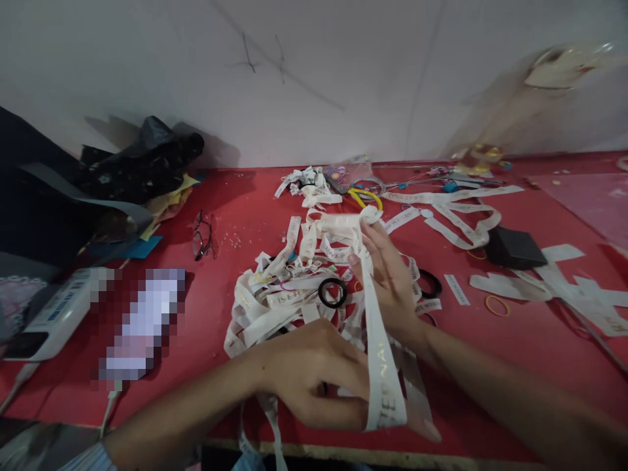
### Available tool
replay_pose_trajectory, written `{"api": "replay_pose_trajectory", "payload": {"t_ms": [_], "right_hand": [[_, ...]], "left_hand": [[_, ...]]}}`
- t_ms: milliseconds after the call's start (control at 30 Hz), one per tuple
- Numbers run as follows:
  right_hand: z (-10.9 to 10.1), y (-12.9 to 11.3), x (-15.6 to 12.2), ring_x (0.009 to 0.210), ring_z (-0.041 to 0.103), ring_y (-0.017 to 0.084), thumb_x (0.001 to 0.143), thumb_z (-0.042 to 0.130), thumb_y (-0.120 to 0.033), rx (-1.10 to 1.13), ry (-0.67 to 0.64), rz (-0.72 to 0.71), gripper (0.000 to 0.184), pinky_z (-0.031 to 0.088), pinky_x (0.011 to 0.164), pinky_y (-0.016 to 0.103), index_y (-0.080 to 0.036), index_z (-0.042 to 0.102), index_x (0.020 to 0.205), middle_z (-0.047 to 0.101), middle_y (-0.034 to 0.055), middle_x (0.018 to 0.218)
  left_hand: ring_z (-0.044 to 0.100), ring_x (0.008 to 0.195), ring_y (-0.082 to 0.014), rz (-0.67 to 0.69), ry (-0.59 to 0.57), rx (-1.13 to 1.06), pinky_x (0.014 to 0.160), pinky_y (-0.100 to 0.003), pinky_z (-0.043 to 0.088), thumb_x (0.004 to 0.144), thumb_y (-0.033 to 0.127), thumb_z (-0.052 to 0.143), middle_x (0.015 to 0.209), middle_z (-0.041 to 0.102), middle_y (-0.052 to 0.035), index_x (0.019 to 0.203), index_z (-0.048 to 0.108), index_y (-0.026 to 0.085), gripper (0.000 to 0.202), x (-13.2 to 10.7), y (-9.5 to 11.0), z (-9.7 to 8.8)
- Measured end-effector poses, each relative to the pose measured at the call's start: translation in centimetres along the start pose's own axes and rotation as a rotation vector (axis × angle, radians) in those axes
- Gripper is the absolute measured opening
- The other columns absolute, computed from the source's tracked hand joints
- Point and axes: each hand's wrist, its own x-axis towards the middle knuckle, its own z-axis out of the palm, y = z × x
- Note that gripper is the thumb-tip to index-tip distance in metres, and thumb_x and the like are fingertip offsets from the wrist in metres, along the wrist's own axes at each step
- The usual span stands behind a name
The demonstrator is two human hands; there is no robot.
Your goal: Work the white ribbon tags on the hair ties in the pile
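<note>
White ribbon [379,347] | right hand [392,284]: part-closed, holding it | left hand [314,366]: half-curled behind it, grip unclear

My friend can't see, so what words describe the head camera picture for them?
A white ribbon with gold letters runs from a person's right hand down across their left hand, above a red table. Near the hands lies a tangled pile of ribbons with a black ring on top, and eyeglasses rest farther left.
</note>
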Motion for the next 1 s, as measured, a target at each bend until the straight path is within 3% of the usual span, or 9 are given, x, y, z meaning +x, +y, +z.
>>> {"api": "replay_pose_trajectory", "payload": {"t_ms": [100, 200, 300, 433, 567, 667, 733, 833, 1000], "right_hand": [[0.1, 0.3, 0.2, 0.147, 0.027, 0.025, 0.092, 0.054, -0.021, -0.030, -0.152, 0.012, 0.056, 0.025, 0.120, 0.054, -0.034, 0.039, 0.145, 0.039, 0.0026, 0.153], [0.5, 0.4, 0.5, 0.139, 0.039, 0.025, 0.090, 0.055, -0.017, -0.040, -0.203, 0.015, 0.061, 0.031, 0.116, 0.052, -0.032, 0.036, 0.146, 0.050, 0.0058, 0.144], [0.7, 0.2, 0.6, 0.119, 0.055, 0.023, 0.090, 0.053, -0.013, -0.108, -0.185, -0.039, 0.048, 0.041, 0.107, 0.049, -0.029, 0.050, 0.136, 0.063, 0.0073, 0.117], [0.5, -0.4, 0.5, 0.099, 0.058, 0.020, 0.088, 0.048, -0.008, -0.152, -0.199, -0.225, 0.031, 0.050, 0.088, 0.040, -0.026, 0.068, 0.105, 0.058, 0.0071, 0.102], [0.2, -0.7, 0.3, 0.111, 0.056, 0.022, 0.090, 0.045, -0.011, 0.020, -0.423, -0.391, 0.033, 0.048, 0.096, 0.043, -0.025, 0.060, 0.116, 0.061, 0.0081, 0.112], [0.1, -0.6, 0.2, 0.115, 0.056, 0.023, 0.093, 0.049, -0.025, 0.069, -0.536, -0.439, 0.031, 0.044, 0.102, 0.045, -0.023, 0.053, 0.123, 0.064, 0.0096, 0.115], [0.0, -0.7, 0.2, 0.114, 0.058, 0.023, 0.094, 0.047, -0.026, 0.047, -0.519, -0.409, 0.030, 0.045, 0.101, 0.044, -0.022, 0.052, 0.124, 0.065, 0.0100, 0.115], [0.1, -0.9, 0.1, 0.111, 0.060, 0.022, 0.094, 0.048, -0.025, 0.013, -0.514, -0.310, 0.032, 0.049, 0.097, 0.040, -0.022, 0.051, 0.126, 0.064, 0.0108, 0.118], [0.5, -1.2, -0.3, 0.119, 0.058, 0.024, 0.086, 0.066, -0.031, -0.069, -0.606, -0.213, 0.045, 0.050, 0.099, 0.039, -0.019, 0.051, 0.127, 0.061, 0.0134, 0.127]], "left_hand": [[0.053, 0.054, -0.0144, -0.029, -0.013, 0.015, 0.063, -0.024, 0.046, 0.086, 0.014, 0.047, 0.062, 0.063, -0.0043, 0.116, 0.070, 0.021, 0.039, -0.2, -0.1, -0.2], [0.051, 0.050, -0.0133, -0.066, 0.029, -0.033, 0.063, -0.023, 0.046, 0.092, 0.020, 0.043, 0.061, 0.062, -0.0045, 0.118, 0.070, 0.020, 0.037, -0.5, -0.1, -0.4], [0.063, 0.062, -0.0158, -0.132, 0.091, -0.095, 0.070, -0.024, 0.049, 0.095, 0.025, 0.041, 0.074, 0.071, -0.0088, 0.119, 0.070, 0.020, 0.038, -0.6, 0.0, -0.6], [0.069, 0.089, -0.0203, -0.170, 0.149, -0.154, 0.084, -0.028, 0.050, 0.096, 0.026, 0.043, 0.101, 0.075, -0.0122, 0.119, 0.070, 0.018, 0.036, -0.7, 0.3, -0.9], [0.063, 0.073, -0.0162, -0.240, 0.295, -0.283, 0.072, -0.026, 0.048, 0.095, 0.027, 0.047, 0.085, 0.073, -0.0078, 0.111, 0.073, 0.018, 0.032, -0.6, 0.5, -1.0], [0.040, 0.048, -0.0097, -0.278, 0.454, -0.453, 0.053, -0.024, 0.035, 0.093, 0.035, 0.049, 0.054, 0.050, 0.0009, 0.097, 0.077, 0.018, 0.033, -0.6, -0.1, -1.0], [0.025, 0.042, -0.0077, -0.209, 0.621, -0.571, 0.046, -0.023, 0.024, 0.092, 0.042, 0.048, 0.046, 0.034, 0.0041, 0.091, 0.077, 0.017, 0.038, -0.6, -0.6, -1.1], [0.022, 0.043, -0.0084, -0.088, 0.772, -0.704, 0.049, -0.023, 0.024, 0.094, 0.038, 0.044, 0.044, 0.025, 0.0057, 0.097, 0.076, 0.020, 0.037, -0.4, -0.9, -1.7], [0.017, 0.044, -0.0091, -0.044, 0.852, -0.956, 0.046, -0.022, 0.024, 0.094, 0.033, 0.044, 0.046, 0.017, 0.0064, 0.098, 0.076, 0.021, 0.035, -0.3, -0.5, -2.7]]}}
